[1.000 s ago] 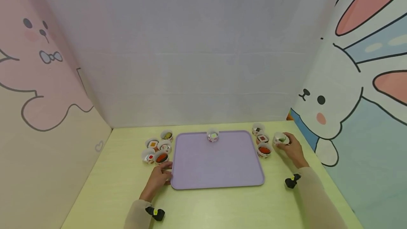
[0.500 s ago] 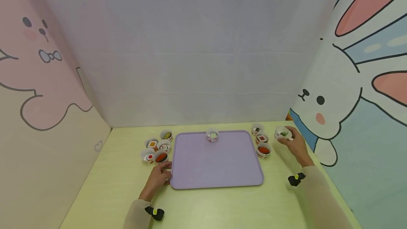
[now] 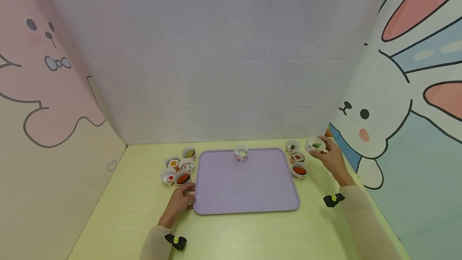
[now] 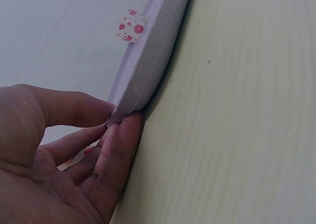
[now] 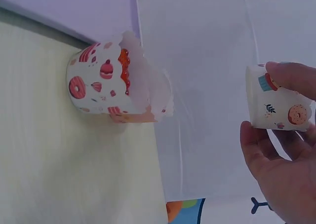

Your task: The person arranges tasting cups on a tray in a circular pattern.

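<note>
My right hand [image 3: 330,155] grips a white paper baking cup [image 3: 315,145] with something green and white inside, raised over the table's back right. In the right wrist view the thumb lies on one side of this cup [image 5: 279,103], printed with donuts and cupcakes, and the fingers on the other. My left hand [image 3: 178,202] is at the left edge of the purple tray [image 3: 245,187]. Up close in the left wrist view, the thumb and fingers [image 4: 126,140] pinch the tray rim [image 4: 148,70]. One baking cup [image 3: 241,154] with pale green contents stands at the tray's back edge.
Right of the tray stand three cups, the nearest [image 3: 299,170] with orange-red contents. Left of it several filled cups sit close together, one [image 3: 183,178] just beyond my left hand. A white sheet [image 3: 231,71] backs the table; printed panels flank both sides.
My right hand has lifted the cup off the table, moving it up and back, then slightly left. The left hand keeps its place at the tray.
</note>
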Tool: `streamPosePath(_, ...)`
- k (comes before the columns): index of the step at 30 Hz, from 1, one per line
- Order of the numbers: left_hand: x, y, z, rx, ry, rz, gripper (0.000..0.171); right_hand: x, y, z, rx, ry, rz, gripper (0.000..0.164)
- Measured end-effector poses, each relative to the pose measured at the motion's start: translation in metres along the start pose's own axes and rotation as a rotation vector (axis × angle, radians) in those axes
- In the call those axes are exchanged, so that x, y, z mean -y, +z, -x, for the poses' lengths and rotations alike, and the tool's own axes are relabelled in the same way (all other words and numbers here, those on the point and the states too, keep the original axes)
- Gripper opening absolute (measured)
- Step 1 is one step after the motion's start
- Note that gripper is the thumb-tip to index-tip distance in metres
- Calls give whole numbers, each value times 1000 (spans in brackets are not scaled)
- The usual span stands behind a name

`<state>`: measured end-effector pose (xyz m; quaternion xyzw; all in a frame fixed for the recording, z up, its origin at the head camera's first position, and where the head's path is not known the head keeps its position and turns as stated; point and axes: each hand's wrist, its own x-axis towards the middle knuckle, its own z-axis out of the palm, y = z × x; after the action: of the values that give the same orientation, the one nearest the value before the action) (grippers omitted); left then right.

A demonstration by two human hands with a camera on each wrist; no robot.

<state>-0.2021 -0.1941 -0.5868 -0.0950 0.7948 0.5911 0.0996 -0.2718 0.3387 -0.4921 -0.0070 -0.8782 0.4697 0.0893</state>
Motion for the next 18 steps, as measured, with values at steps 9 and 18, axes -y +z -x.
streamPosePath(9,1,1,-2,-1,-4,-13,55,21,11,-1,49,-52,-45,68)
streamPosePath(18,3,1,-4,-5,-13,-1,54,42,31,0,98,-42,-72,71)
